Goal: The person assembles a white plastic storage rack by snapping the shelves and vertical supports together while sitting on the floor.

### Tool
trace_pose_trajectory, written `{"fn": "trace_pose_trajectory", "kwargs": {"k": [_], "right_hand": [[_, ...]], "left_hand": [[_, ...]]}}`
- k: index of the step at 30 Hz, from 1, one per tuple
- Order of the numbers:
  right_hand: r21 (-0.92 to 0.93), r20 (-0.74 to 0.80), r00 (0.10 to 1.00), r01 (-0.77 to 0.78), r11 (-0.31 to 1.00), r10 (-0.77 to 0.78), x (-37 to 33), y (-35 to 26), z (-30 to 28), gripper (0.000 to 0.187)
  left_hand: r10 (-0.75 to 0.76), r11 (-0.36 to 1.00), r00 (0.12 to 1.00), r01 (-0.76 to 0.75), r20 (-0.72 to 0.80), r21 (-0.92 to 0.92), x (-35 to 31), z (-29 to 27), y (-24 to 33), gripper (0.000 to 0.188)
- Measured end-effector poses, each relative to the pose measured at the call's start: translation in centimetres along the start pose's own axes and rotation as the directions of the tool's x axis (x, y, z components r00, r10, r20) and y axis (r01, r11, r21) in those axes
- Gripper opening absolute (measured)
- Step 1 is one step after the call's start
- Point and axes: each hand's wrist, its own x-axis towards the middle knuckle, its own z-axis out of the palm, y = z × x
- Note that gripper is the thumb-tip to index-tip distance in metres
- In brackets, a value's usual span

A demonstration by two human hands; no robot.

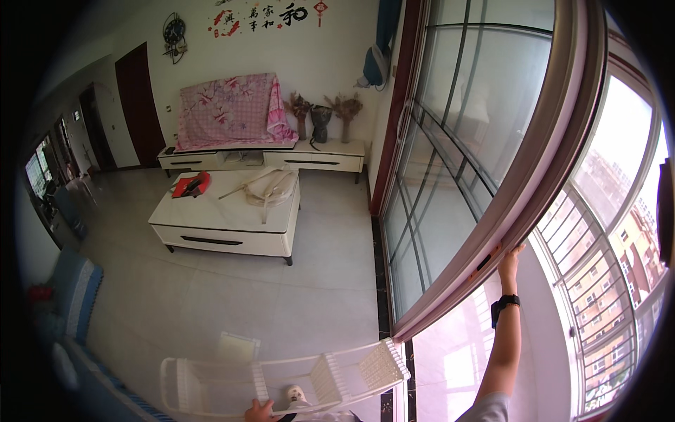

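Note:
At the lower edge, my left hand is closed over the near rim of a white plastic storage rack, which has several tiers and lies lengthwise in front of me. To the right, my outstretched right hand has its fingers hooked on the frame edge of a glass sliding door, close to the dark latch. A black watch is on my right wrist. The rack's right end reaches the door track, near the foot of the door. My shoe shows through the rack.
A white coffee table holds a red item and a beige cloth bag. Behind it, a low cabinet bears vases and a pink cover. Barred windows are at right, a blue-edged sofa at left.

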Motion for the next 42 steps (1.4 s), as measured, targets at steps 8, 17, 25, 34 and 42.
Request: {"fn": "trace_pose_trajectory", "kwargs": {"k": [8,17,25,34,42], "right_hand": [[-0.012,-0.022,0.996,-0.092,0.996,0.092,1.1,-0.1,0.9,0.063],[0.262,-0.291,0.951,-0.023,0.965,0.102,0.8,-1.0,-1.1,0.054],[0.443,-0.404,0.817,-0.219,0.869,0.412,1.2,-13.0,1.8,0.069],[0.458,-0.659,0.655,-0.041,0.888,0.370,1.8,-12.8,2.5,0.070],[0.428,-0.686,0.619,-0.081,0.900,0.382,2.7,-11.3,3.6,0.074]], "left_hand": [[-0.041,0.999,0.998,0.041,-0.036,0.013,-0.4,-4.2,4.6,0.079],[-0.123,0.992,0.990,0.123,-0.065,-0.002,-0.4,-2.4,3.2,0.084],[-0.143,0.990,0.990,0.143,0.000,-0.002,2.0,-5.2,3.1,0.078],[-0.287,0.958,0.935,0.273,0.209,0.092,6.4,-6.5,1.5,0.070],[-0.243,0.970,0.970,0.242,-0.032,-0.011,8.8,-3.7,-2.2,0.068]]}}
